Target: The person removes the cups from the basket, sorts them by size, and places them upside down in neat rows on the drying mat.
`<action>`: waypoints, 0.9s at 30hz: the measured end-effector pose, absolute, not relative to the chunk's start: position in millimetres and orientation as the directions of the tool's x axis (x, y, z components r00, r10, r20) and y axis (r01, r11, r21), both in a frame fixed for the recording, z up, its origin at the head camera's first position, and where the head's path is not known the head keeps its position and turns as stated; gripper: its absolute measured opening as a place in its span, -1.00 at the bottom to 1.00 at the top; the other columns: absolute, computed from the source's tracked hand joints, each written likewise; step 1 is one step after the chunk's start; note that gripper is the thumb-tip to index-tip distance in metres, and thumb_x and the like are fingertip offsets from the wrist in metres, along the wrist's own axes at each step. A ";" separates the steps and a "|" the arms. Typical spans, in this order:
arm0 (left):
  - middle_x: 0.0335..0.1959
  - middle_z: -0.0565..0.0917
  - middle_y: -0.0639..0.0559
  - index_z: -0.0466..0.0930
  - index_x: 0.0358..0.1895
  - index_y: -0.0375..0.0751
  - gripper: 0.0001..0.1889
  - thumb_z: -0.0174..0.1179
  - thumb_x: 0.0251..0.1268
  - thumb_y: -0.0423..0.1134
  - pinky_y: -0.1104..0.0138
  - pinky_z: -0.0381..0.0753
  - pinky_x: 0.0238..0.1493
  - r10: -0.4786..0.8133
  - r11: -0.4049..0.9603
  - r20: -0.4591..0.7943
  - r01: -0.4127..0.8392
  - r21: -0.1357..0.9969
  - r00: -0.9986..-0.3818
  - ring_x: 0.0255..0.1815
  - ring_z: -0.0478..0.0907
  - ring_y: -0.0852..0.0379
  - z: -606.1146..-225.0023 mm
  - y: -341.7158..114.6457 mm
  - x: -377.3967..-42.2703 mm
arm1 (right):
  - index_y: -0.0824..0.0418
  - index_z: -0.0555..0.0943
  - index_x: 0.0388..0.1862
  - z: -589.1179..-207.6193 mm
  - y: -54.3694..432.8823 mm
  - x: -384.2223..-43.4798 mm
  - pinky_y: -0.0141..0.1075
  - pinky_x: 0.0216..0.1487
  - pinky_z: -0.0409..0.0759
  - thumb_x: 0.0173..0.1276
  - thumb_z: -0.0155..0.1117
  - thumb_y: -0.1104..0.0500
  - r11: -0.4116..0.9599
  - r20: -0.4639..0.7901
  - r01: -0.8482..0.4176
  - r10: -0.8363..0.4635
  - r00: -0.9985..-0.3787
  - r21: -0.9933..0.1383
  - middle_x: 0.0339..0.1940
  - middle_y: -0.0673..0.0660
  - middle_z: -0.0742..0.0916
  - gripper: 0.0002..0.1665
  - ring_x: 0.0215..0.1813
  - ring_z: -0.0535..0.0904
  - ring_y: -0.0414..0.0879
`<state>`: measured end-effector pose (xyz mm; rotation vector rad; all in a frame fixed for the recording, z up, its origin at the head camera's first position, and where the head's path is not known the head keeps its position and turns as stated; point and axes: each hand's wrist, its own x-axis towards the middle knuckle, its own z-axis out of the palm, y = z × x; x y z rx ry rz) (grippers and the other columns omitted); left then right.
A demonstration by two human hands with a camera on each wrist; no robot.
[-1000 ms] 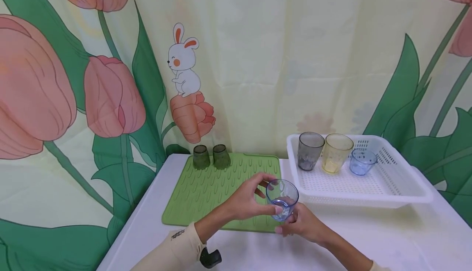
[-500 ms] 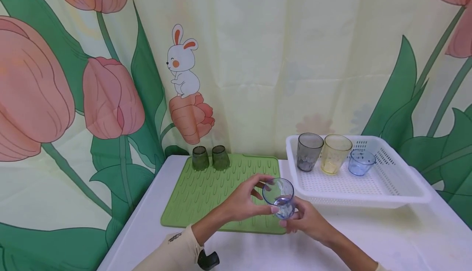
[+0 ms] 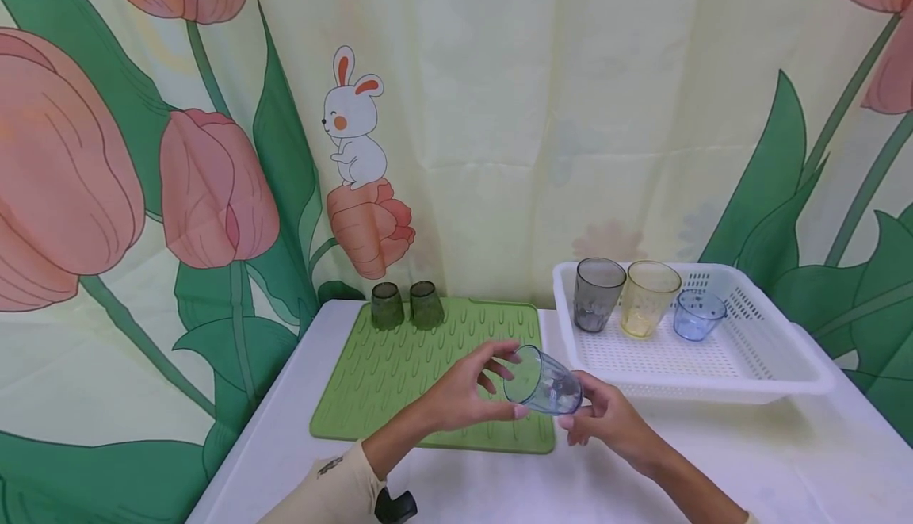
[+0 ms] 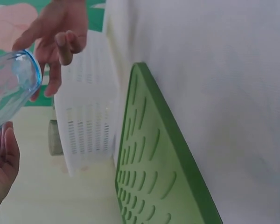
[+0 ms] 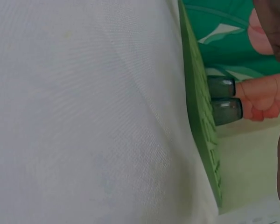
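A clear blue-tinted drinking glass (image 3: 549, 385) is tilted on its side over the right part of the green drying mat (image 3: 428, 381), its mouth facing left. The left hand (image 3: 471, 385) holds it at the rim, thumb below and fingers above. At the base end, the right hand (image 3: 606, 413) grips the glass between thumb and fingers. In the left wrist view the glass (image 4: 14, 79) spans the gap between the right hand (image 4: 60, 37) and the left fingers (image 4: 7, 144). Only parts of the hands show at the right wrist view's edge.
Two dark small glasses (image 3: 387, 307) stand upside down at the mat's back left. A white perforated basket (image 3: 713, 385) on the right holds a grey glass (image 3: 599, 296), a yellow glass (image 3: 649, 298) and a short blue glass (image 3: 699, 315). A printed curtain (image 3: 485, 151) hangs behind the white table (image 3: 485, 488).
The glass has turned from nearly upright to lying tilted, mouth to the left. The right hand has moved slightly right with its base, and the left hand slightly left.
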<state>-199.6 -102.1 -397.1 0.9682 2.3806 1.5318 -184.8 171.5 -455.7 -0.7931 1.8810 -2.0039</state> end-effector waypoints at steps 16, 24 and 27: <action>0.19 0.51 0.03 0.27 0.45 0.00 -0.22 0.44 0.18 -0.07 0.36 0.60 0.03 0.602 0.284 0.124 0.357 0.890 -0.788 0.07 0.54 0.23 -409.2 -105.5 -203.5 | -0.05 0.47 0.27 -451.0 174.8 -188.0 -0.34 -0.36 0.66 0.40 0.20 0.40 -0.108 0.187 -0.154 -0.516 -0.836 -0.982 0.05 -0.07 0.68 -0.45 -0.39 0.70 -0.19; 0.15 0.51 0.08 0.31 0.38 -0.09 -0.28 0.43 0.18 -0.09 0.37 0.61 0.05 0.617 0.273 0.107 0.340 0.900 -0.779 0.10 0.57 0.12 -413.6 -107.9 -201.9 | -0.10 0.48 0.27 -447.7 174.2 -191.3 -0.35 -0.35 0.66 0.40 0.19 0.40 -0.087 0.169 -0.145 -0.517 -0.839 -0.986 0.12 -0.12 0.67 -0.43 -0.38 0.71 -0.18; 0.16 0.51 0.08 0.30 0.39 -0.07 -0.28 0.42 0.20 -0.07 0.36 0.61 0.07 0.620 0.264 0.106 0.335 0.905 -0.777 0.15 0.56 -0.03 -415.1 -109.1 -201.1 | -0.07 0.47 0.28 -445.0 172.8 -191.9 -0.34 -0.35 0.66 0.41 0.18 0.38 -0.090 0.173 -0.148 -0.516 -0.839 -0.985 0.14 -0.10 0.65 -0.45 -0.38 0.70 -0.17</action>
